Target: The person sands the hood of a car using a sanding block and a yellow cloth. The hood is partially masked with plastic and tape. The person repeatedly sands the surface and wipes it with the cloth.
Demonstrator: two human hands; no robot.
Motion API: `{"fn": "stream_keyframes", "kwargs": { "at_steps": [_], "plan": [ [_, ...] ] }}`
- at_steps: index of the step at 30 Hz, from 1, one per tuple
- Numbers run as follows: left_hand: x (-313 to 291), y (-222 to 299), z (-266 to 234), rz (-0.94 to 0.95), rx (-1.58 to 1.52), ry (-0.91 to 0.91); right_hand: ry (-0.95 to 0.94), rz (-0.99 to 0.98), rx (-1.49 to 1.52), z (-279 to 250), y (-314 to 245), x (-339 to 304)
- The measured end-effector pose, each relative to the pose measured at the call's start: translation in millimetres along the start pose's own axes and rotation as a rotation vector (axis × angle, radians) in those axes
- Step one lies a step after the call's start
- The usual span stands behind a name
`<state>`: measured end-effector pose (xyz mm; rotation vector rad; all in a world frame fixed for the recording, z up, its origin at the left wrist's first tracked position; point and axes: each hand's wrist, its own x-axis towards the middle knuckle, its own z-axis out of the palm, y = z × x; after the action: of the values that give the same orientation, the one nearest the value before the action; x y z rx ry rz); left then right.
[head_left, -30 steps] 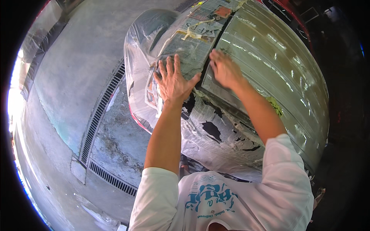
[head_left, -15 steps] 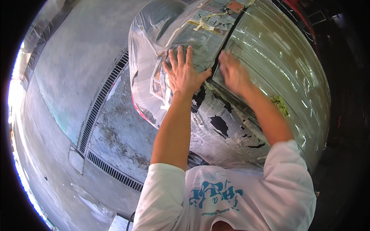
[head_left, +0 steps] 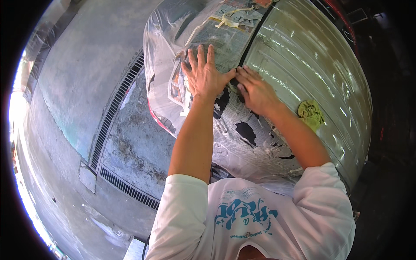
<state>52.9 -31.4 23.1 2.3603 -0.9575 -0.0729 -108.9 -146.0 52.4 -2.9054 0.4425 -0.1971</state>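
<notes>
My left hand (head_left: 203, 79) lies spread on the newspaper and clear plastic sheet (head_left: 167, 65) that mask part of a car body. Its thumb reaches to the dark gap (head_left: 250, 45) along the edge of the bare olive-grey panel (head_left: 299, 56). Close beside that thumb, my right hand (head_left: 260, 93) rests at the panel's near corner with its fingers stretched out over the edge. Nothing shows in either hand. Below my hands, torn paper (head_left: 234, 143) covers the car's end, with black patches showing through. What lies under my right palm is hidden.
A crumpled yellow-green cloth (head_left: 311, 115) lies on the panel beside my right forearm. Strips of yellowish tape (head_left: 229, 21) cling to the masking farther off. On the left, a slotted drain grate (head_left: 113, 112) crosses the grey concrete floor (head_left: 86, 65).
My right hand has moved slightly down and left to the panel's corner, near my left thumb, and is no longer blurred. My left hand has stayed almost in place. More of the cloth shows.
</notes>
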Motion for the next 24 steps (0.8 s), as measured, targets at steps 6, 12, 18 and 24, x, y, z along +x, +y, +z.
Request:
{"fn": "stream_keyframes", "kwargs": {
  "at_steps": [6, 12, 18, 24],
  "plan": [
    [0, 7, -2, 0.019, -0.043, -0.045, 0.050, 0.062, -0.071, 0, 38, 27],
    [0, 3, -7, 0.008, -0.012, -0.028, -0.103, -0.073, 0.037, -9, 5, -12],
    [0, 9, 0, 0.022, 0.003, -0.027, 0.010, -0.071, -0.021, -14, 10, -46],
    [-3, 9, -5, -0.006, 0.039, -0.043, 0.359, 0.780, 0.355, -110, 15, -166]
  ]
}}
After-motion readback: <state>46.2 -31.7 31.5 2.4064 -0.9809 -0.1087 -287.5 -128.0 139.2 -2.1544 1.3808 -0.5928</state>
